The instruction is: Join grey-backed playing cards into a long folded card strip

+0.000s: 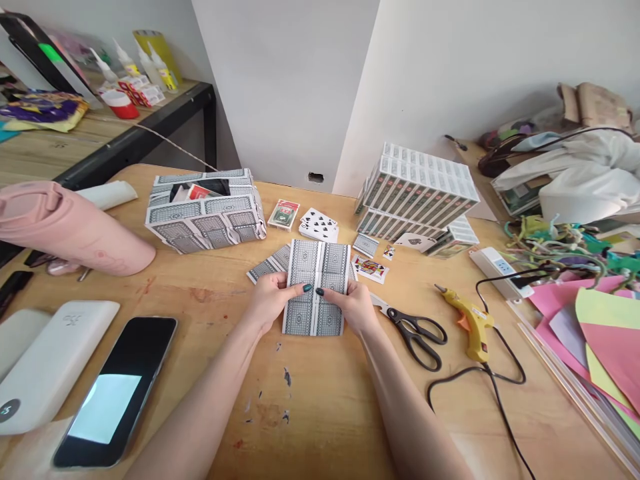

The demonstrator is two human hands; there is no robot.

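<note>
The left hand [273, 300] and right hand [356, 308] hold the panel [317, 290] upright above the surface [320, 413], each grip clamped on one side edge, thumbs on its front. The scissors [413, 331] lie just beside the right hand, with the glue gun [470, 325] farther right. Behind the panel stand the card-covered box [207, 217], left, and the stacked packs [417, 190], right.
</note>
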